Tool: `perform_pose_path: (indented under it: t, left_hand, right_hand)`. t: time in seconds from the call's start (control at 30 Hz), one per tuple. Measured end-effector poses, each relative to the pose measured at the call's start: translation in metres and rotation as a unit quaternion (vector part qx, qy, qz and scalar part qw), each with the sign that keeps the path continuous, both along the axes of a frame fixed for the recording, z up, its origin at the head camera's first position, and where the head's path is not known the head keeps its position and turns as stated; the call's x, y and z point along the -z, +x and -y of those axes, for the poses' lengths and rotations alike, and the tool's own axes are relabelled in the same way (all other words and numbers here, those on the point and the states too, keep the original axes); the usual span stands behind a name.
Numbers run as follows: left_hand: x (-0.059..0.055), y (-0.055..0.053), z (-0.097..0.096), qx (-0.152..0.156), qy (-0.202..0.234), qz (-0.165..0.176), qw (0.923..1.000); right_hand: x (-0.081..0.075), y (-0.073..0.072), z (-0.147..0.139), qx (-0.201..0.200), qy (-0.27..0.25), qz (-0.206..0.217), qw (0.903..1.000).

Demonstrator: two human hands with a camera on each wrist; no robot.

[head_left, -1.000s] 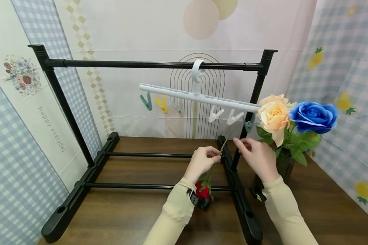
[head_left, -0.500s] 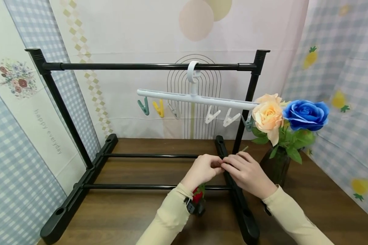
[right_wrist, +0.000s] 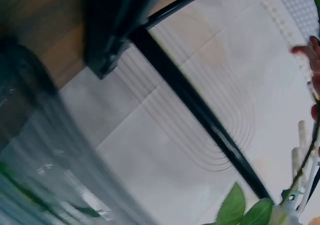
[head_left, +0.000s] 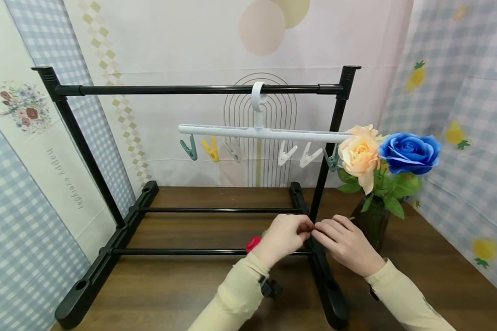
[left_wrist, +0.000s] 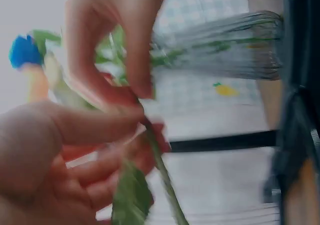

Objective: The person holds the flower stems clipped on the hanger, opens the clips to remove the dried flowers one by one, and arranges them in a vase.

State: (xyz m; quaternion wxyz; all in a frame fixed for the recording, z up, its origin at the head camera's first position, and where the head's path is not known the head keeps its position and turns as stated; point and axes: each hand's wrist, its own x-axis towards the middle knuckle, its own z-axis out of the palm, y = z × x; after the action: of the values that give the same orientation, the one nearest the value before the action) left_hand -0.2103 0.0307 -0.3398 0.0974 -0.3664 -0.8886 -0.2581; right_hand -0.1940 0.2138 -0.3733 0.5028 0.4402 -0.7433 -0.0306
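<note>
In the head view my left hand [head_left: 283,236] pinches the green stem of a red rose, whose bloom [head_left: 253,243] shows just left of the wrist. My right hand [head_left: 348,243] meets it fingertip to fingertip on the same stem. The left wrist view shows the stem [left_wrist: 165,177] running out between the thumb and fingers of both hands, with a leaf [left_wrist: 131,197] beside it. Above the hands a pale hanger [head_left: 219,131] hangs from the black rack's top bar [head_left: 157,89]. Teal, yellow, grey and white clips [head_left: 286,153] dangle from it.
Right of the hands a glass vase [head_left: 372,225] holds a peach rose [head_left: 359,154] and a blue rose [head_left: 410,153]. The rack's right foot [head_left: 329,294] lies under the hands on the wooden table [head_left: 182,294]. Patterned cloths surround it.
The right hand has come in from beside the vase to meet the left at the stem. The rose has swung from upright, bloom down, to lie more sideways, bloom left. Both hands sit slightly lower.
</note>
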Motion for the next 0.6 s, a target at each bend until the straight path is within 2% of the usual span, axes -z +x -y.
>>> perform_pose_path:
  t: [0.03,0.1,0.17,0.23,0.37,0.43,0.5,0.6]
  left_hand:
    - [-0.004,0.007,-0.003,-0.010,-0.010,-0.040,0.9991]
    - [-0.012,0.021,-0.010,-0.025,-0.023,-0.117,0.9926]
    - [-0.020,0.034,-0.015,-0.024,-0.015,-0.164,0.9861]
    - [-0.024,0.043,-0.017,-0.006,0.004,-0.182,0.9833]
    - [-0.028,0.053,-0.018,0.050,0.041,-0.167,0.9838]
    - [-0.028,0.055,-0.018,0.077,0.061,-0.170,0.9805]
    - [-0.028,0.059,-0.019,0.106,0.076,-0.188,0.9735]
    - [-0.030,0.068,-0.019,0.150,0.079,-0.239,0.9562]
  right_hand:
    - [0.001,0.001,-0.003,-0.004,-0.011,-0.004,0.9999]
    - [0.003,0.002,-0.007,-0.007,-0.034,-0.019,0.9992]
    - [0.005,0.002,-0.011,-0.009,-0.058,-0.031,0.9978]
    - [0.006,0.002,-0.014,-0.009,-0.086,-0.045,0.9953]
    - [0.009,0.004,-0.022,0.012,-0.146,-0.056,0.9877]
    - [0.011,0.006,-0.027,0.027,-0.184,-0.057,0.9809]
    - [0.013,0.008,-0.032,0.034,-0.227,-0.052,0.9720]
    - [0.017,0.011,-0.041,0.040,-0.265,-0.053,0.9619]
